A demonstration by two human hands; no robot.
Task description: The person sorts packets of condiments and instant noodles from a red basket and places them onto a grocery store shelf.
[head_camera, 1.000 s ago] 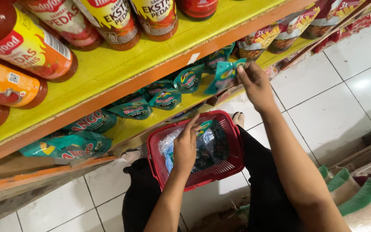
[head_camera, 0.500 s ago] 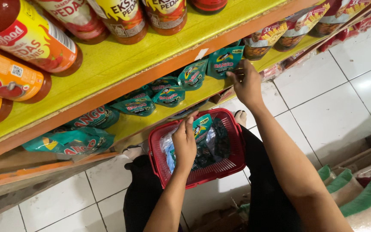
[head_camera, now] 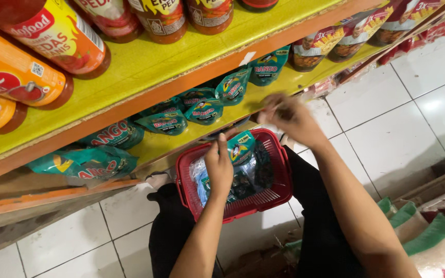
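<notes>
Both forearms bare, no sleeves in view. Left hand (head_camera: pixel 219 167) and right hand (head_camera: pixel 290 117): no rings, watch or gloves visible. Black trousers (head_camera: pixel 173 231) cover both legs. Right hand motion-blurred.

Right hand (head_camera: pixel 290 117) motion-blurred; left hand (head_camera: pixel 219 169) hides basket contents.
</notes>
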